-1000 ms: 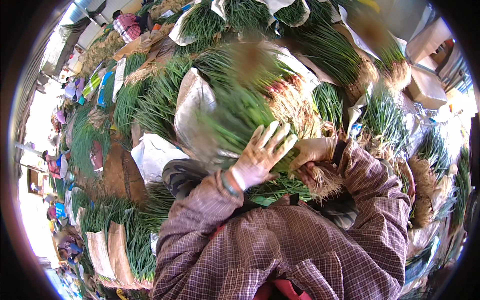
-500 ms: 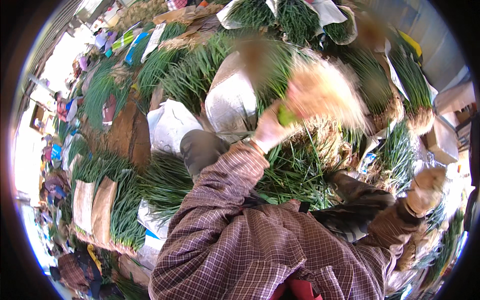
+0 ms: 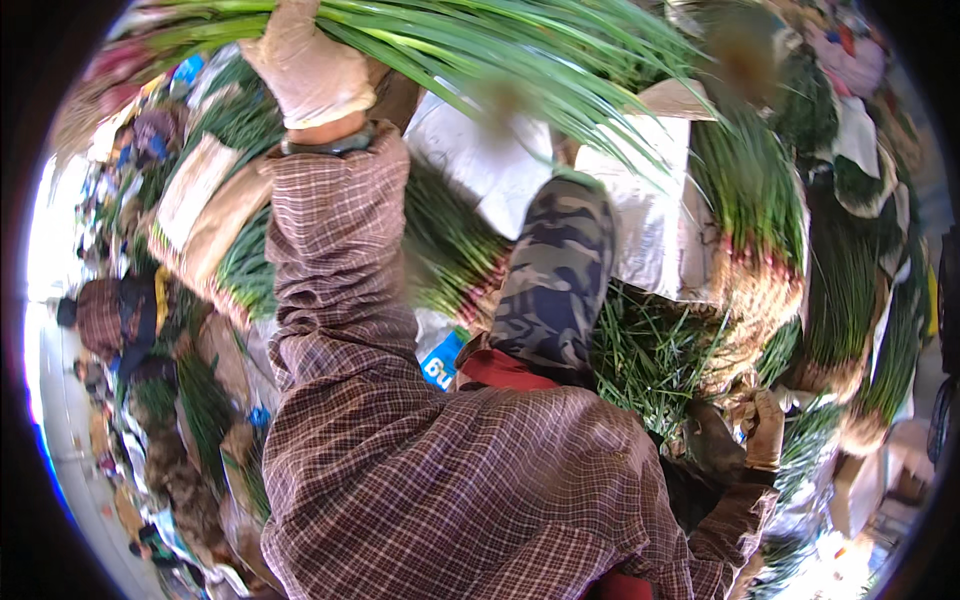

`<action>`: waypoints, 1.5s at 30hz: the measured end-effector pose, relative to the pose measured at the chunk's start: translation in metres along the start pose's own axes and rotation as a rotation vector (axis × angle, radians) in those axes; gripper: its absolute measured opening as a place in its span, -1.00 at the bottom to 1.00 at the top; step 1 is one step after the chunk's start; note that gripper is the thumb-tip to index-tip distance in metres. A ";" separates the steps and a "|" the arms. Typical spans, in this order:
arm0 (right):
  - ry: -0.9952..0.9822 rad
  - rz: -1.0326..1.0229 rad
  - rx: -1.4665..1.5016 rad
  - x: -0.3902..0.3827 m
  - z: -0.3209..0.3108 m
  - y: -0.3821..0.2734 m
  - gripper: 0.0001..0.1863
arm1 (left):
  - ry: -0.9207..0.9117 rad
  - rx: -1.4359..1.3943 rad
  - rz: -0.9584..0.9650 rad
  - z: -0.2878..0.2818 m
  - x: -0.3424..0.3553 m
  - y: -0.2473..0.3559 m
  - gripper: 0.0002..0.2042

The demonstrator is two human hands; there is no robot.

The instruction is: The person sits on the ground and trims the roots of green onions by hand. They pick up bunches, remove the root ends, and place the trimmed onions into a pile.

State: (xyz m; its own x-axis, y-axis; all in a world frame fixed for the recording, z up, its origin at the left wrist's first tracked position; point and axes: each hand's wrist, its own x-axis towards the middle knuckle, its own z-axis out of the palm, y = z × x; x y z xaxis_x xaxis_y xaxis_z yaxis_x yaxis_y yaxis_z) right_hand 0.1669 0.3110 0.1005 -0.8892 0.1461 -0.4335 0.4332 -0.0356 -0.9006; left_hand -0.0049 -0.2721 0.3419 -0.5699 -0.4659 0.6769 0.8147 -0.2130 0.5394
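At the top left, my left hand [image 3: 312, 78], in a pale glove, is closed round a bunch of spring onions [image 3: 480, 35]. Their long green leaves stretch to the right. Reddish bulbs and blurred roots point left, partly beyond the picture's edge. Lower right, my right hand [image 3: 766, 428], also gloved, has its fingers bent in beside my knee; what they hold, if anything, is too small to make out. Close to that hand stands an upright bundle of spring onions [image 3: 755, 215] with its roots down. Loose green leaves [image 3: 650, 345] lie heaped between my legs.
White sacks [image 3: 470, 150] lie ahead of my camouflage-clad knee [image 3: 560, 270]. More onion bundles [image 3: 850, 270] line the right side, with a cardboard box [image 3: 862, 490] below them. Another bundle wrapped in brown card [image 3: 215, 210] lies at left. People [image 3: 115, 315] sit at the far left.
My left hand has swung from the middle to the upper left with the spring onions, whose roots now point left. My right hand has come inward. The view has turned left.
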 end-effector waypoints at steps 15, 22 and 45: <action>-0.310 -0.270 -0.809 0.084 0.053 0.030 -0.67 | -1.684 1.840 -0.495 -0.300 -0.257 -0.074 -0.49; -0.159 0.296 -0.612 0.067 0.088 0.016 -0.68 | -0.640 2.169 -0.859 -0.400 -0.459 -0.150 -0.32; 0.288 -0.735 -0.633 0.168 0.115 -0.020 -0.72 | -0.331 0.570 -0.541 -0.035 -0.149 -0.141 -0.72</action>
State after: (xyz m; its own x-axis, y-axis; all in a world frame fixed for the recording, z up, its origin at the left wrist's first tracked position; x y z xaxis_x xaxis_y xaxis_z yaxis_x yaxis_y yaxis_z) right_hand -0.0076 0.2230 0.0419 -0.9338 0.1570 0.3215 -0.1347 0.6781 -0.7226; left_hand -0.0313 -0.2026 0.1475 -0.9394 -0.1307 0.3169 0.2932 0.1726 0.9403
